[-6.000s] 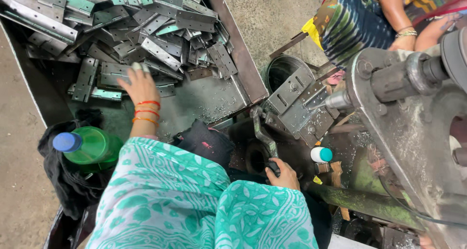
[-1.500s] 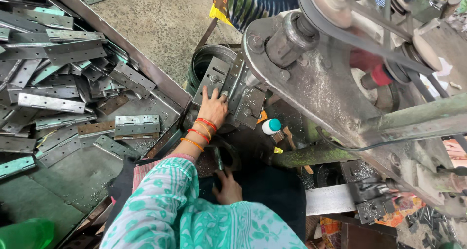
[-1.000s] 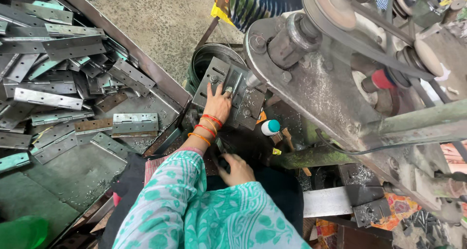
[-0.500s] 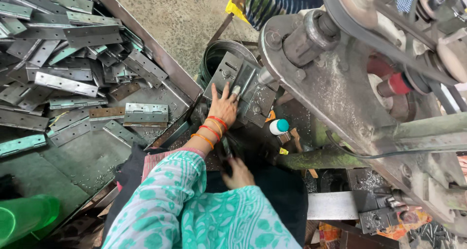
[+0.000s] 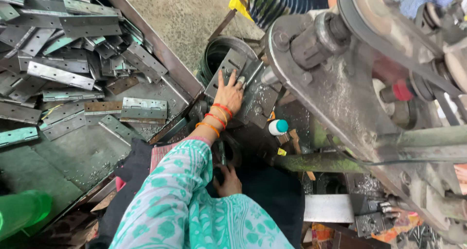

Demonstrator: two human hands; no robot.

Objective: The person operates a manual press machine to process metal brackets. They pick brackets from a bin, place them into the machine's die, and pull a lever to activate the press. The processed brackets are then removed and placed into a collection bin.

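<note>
Hinge plate (image 5: 227, 70), grey and punched with holes, lies on the bed of the press machine (image 5: 335, 98), right in front of the dark round bin (image 5: 219, 54). The left hand (image 5: 228, 94), bangles at the wrist, rests flat on it with fingers spread, pressing rather than gripping. The right hand (image 5: 227, 182) is low down in the shadow by the person's lap, curled around a dark lever (image 5: 221, 154); I cannot tell how tightly it grips. To the left, the metal tray (image 5: 87, 151) carries a heap of similar hinges (image 5: 63, 74), one folded pair (image 5: 143, 109) lying apart near the tray's edge. A small white bottle with a teal cap (image 5: 278, 127) stands just beside the machine bed. I would judge the step in hand to be seating the plate under the tool. The next move seems to call for squaring the plate up and getting the fingers out of the way before the lever is worked.
</note>
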